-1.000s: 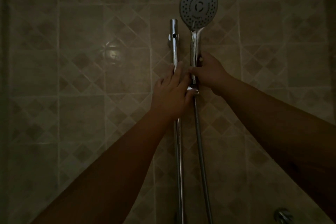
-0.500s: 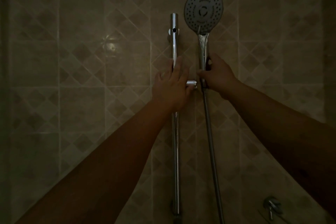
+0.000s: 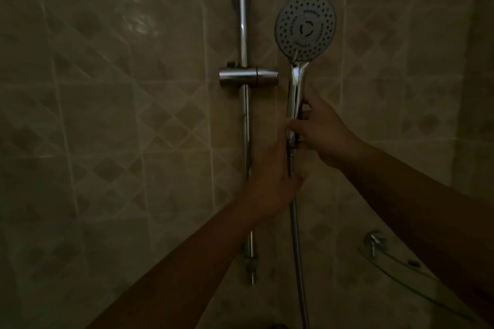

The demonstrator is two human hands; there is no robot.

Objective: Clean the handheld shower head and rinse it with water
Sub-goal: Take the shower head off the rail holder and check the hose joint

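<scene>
Chrome shower head (image 3: 306, 27) is off the holder (image 3: 248, 79), just right of it | your right hand (image 3: 320, 132) grips the handle, left hand (image 3: 272, 181) loosely wraps the hose (image 3: 295, 222) | dim light, wet chrome could slip, hose might snag

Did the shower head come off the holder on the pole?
Yes. The shower head was seated in the holder before; now it sits clear to the holder's right, gripped by the right hand, with the left hand at the hose.

Both forearms bare to frame edge, left hand (image 3: 270, 184) & right hand (image 3: 324, 132) ungloved.
</scene>
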